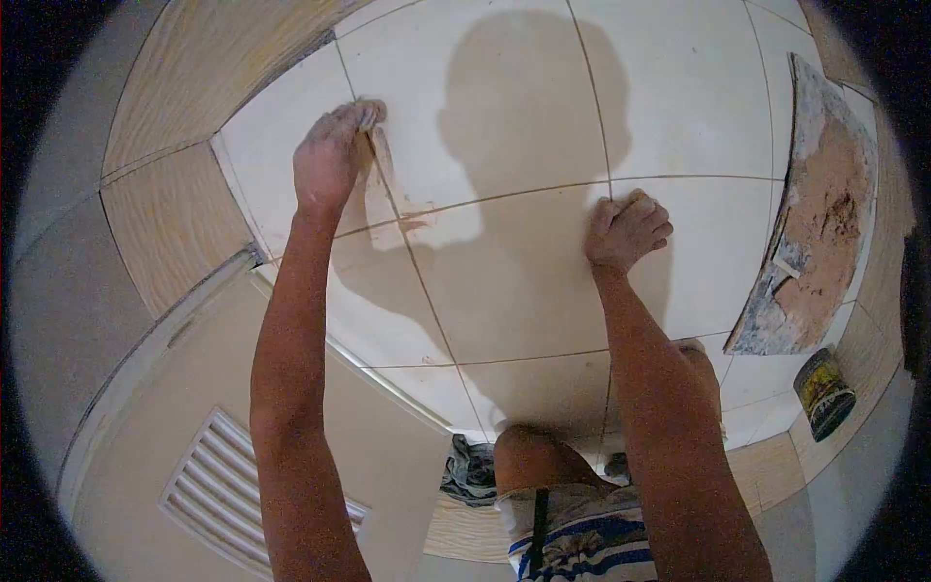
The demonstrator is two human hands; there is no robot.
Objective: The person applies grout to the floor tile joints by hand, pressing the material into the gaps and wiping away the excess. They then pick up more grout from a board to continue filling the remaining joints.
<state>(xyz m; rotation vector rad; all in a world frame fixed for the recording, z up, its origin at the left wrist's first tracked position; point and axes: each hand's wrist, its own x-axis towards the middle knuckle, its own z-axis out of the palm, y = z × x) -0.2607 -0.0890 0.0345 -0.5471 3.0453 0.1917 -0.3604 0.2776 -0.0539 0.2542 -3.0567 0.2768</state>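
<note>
My left hand (328, 163) is closed, its dusty fingertips pressed together against a joint between white floor tiles (514, 281). Whatever those fingers pinch is too small or hidden to make out. Brownish grout smears (417, 221) mark the tiles just below it, around a crossing of joints. Farther right, my right hand (628, 231) rests on the floor as a loose fist, by another joint crossing. No object shows in it, and its palm faces down out of sight.
A board (810, 233) with brown grout mix lies on the right. Near its lower end is a small paint-splashed can (824, 396). A dark crumpled cloth (469, 470) lies by my knee. At left are a louvred door (218, 485) and wood-look wall tiles (179, 218).
</note>
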